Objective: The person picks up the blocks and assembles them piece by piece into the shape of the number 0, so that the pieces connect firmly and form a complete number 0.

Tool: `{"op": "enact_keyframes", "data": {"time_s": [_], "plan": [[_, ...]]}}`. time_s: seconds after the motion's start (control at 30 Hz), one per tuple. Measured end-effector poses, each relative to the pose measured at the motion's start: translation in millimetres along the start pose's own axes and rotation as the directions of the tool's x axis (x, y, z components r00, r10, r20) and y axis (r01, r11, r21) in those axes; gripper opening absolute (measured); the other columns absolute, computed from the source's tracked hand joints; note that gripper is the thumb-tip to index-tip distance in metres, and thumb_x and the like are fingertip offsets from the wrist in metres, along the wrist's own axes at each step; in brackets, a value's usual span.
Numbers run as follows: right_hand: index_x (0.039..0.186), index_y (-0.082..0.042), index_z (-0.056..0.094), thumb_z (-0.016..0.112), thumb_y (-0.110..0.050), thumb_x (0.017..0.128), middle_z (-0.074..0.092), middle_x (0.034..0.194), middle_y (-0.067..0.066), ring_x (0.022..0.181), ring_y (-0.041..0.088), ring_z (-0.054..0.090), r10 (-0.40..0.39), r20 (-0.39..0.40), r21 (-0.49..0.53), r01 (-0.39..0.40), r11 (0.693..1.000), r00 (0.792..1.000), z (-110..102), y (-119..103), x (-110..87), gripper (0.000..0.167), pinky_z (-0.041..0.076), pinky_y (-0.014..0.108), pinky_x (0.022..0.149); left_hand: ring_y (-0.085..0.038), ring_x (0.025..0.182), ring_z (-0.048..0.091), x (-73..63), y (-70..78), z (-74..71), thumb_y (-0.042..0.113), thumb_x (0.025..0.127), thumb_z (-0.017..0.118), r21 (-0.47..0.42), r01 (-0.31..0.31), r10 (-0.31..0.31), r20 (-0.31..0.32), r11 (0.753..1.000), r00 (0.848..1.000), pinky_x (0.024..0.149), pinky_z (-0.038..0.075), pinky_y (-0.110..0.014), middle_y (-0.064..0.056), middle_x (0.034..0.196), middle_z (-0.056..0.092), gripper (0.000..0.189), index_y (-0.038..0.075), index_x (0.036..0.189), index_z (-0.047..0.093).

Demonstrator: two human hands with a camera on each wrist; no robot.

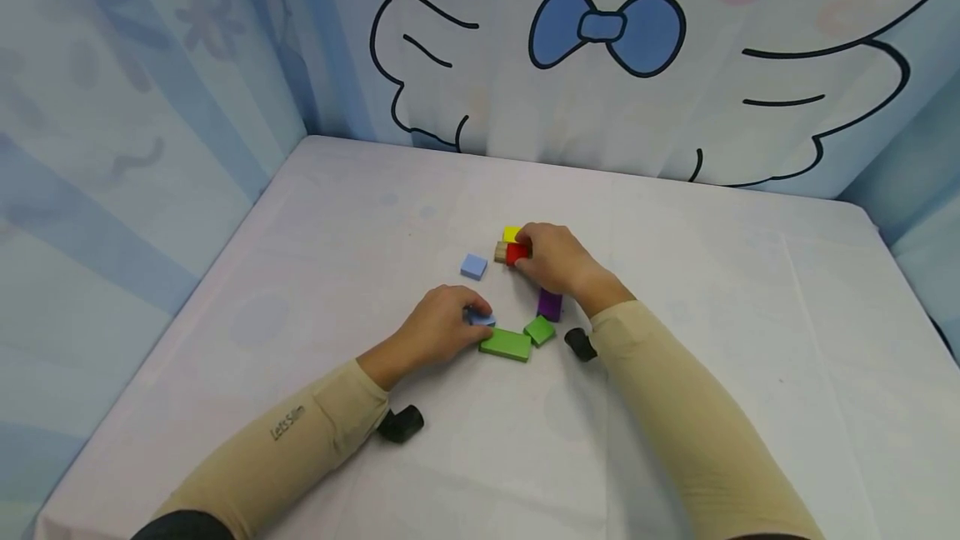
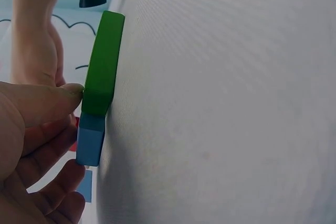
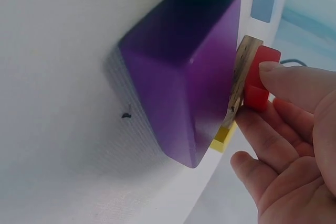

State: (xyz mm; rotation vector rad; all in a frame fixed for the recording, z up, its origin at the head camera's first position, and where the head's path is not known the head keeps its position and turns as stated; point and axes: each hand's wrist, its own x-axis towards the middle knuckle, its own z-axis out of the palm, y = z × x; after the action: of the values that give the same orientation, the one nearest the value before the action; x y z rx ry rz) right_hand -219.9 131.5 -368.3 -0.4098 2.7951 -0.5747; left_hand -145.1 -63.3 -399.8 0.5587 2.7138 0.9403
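While the left hand (image 1: pixel 442 323) curls its fingers around a blue block (image 1: pixel 482 320), thumb against a long green block (image 1: pixel 505 345), the right hand (image 1: pixel 561 263) pinches a red block (image 1: pixel 515 254).

The blue block adjoins the long green block's left end; the red block is well beyond it.

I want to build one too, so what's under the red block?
A wooden block shows under the red block, sticking out past it. The right hand holds the red one. Red covers part of the wood, so that part can't be seen.
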Motion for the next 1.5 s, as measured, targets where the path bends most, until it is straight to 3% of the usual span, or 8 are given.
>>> {"op": "enact_keyframes", "data": {"time_s": [0.63,0.87,1.0,1.5], "plan": [[0.135,0.005,0.054,0.062,-0.013,0.098,0.056,0.135,0.021,0.121,0.032,0.053,-0.015,-0.016,-0.015,0.015,1.0,1.0,0.9,1.4,8.7,0.042,0.039,0.043,0.108,-0.019,0.103,0.061,-1.1,-1.0,1.7,0.017,0.086,0.081,-0.019,0.002,-0.002,-0.002,1.0,1.0,0.091,0.049,-0.037,-0.001,0.104,0.071,0.021,0.008,0.104,0.075],[0.137,0.002,0.054,0.062,-0.014,0.099,0.057,0.134,0.019,0.123,0.033,0.053,-0.027,-0.097,0.081,0.035,0.996,0.995,-8.8,4.0,-4.0,0.042,0.042,0.045,0.106,-0.02,0.103,0.06,-1.1,-1.6,2.0,0.018,0.087,0.081,-0.016,0.001,-0.001,0.01,1.0,1.0,0.092,0.049,-0.037,-0.001,0.104,0.07,0.022,0.008,0.105,0.075],[0.135,0.002,0.055,0.062,-0.014,0.099,0.059,0.13,0.019,0.121,0.035,0.053,-0.044,-0.12,0.082,0.054,0.995,0.992,-20.3,9.8,-11.1,0.04,0.043,0.046,0.104,-0.02,0.104,0.06,0.2,-2.7,1.7,0.018,0.087,0.08,-0.013,0.003,-0.003,0.011,1.0,1.0,0.093,0.049,-0.037,-0.001,0.105,0.07,0.022,0.008,0.106,0.074],[0.131,0.0,0.059,0.062,-0.013,0.098,0.061,0.126,0.019,0.118,0.035,0.053,0.008,-0.03,0.086,-0.006,0.996,1.0,-20.7,34.4,-22.3,0.035,0.046,0.048,0.1,-0.02,0.104,0.06,-0.8,-2.0,0.7,0.019,0.088,0.08,-0.009,0.003,-0.002,0.006,1.0,1.0,0.093,0.049,-0.038,-0.002,0.105,0.07,0.021,0.008,0.105,0.075]]}}
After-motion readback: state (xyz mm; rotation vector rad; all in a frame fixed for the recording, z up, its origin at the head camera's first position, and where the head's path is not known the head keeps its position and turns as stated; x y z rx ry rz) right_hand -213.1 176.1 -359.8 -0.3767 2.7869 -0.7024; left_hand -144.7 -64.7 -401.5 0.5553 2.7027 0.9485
